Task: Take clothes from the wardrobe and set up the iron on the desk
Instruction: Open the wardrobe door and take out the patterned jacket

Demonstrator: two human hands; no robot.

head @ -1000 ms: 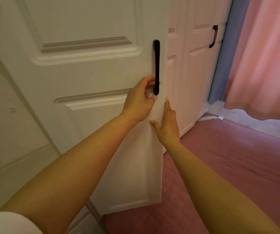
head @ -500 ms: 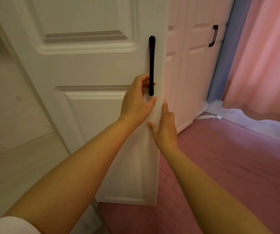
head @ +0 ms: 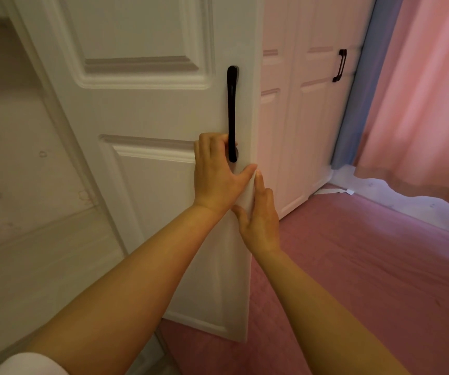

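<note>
A white panelled wardrobe door (head: 147,109) stands partly open in front of me. Its black vertical handle (head: 232,104) runs down near the free edge. My left hand (head: 215,174) curls its fingers behind the lower end of that handle. Just below, my right hand (head: 258,217) lies with straight fingers against the door's free edge. The wardrobe's inside at the left shows only pale bare walls; no clothes or iron are in view.
More white wardrobe doors (head: 312,117) with another black handle (head: 339,65) stand to the right. Beyond them hang a blue curtain (head: 358,104) and a pink curtain (head: 421,98). A pink quilted bed cover (head: 366,266) fills the lower right.
The door has swung further, its face turning more toward me. Both hands stayed on it, the left at the handle, the right at the edge.
</note>
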